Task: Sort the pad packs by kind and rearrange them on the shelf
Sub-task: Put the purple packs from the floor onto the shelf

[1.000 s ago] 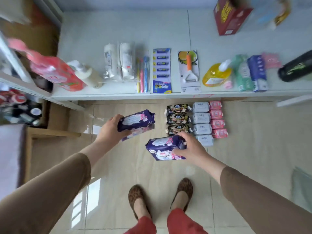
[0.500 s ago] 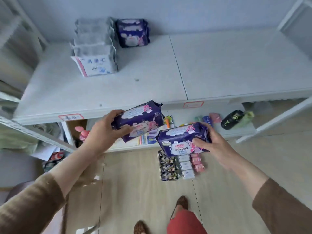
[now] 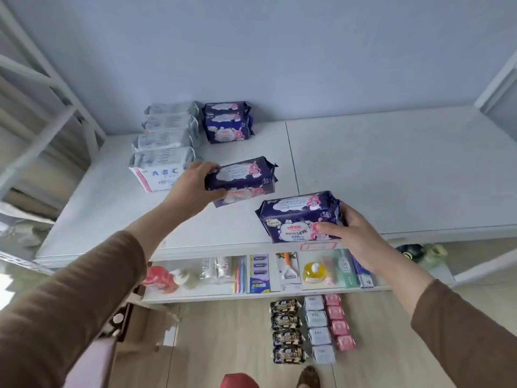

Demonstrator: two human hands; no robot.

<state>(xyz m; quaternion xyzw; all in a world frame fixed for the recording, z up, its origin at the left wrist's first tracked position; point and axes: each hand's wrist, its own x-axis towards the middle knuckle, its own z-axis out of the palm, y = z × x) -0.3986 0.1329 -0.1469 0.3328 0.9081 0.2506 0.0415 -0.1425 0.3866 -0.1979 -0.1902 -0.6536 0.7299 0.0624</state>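
Mid-placement: left hand clamped on two stacked purple packs, right hand gripping another purple pack, both over the shelf, nearer than the shelved purple stack. Next, probably: set down against that stack.

Left hand grips purple pack over shelf; right hand grips second purple pack

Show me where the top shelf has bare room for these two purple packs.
Bare: the top shelf right of its centre seam, and the strip in front of the purple stack, under the left hand and its pack. Crowded: the back left, where white ABC packs stand in a row. The right hand holds its pack at the front edge.
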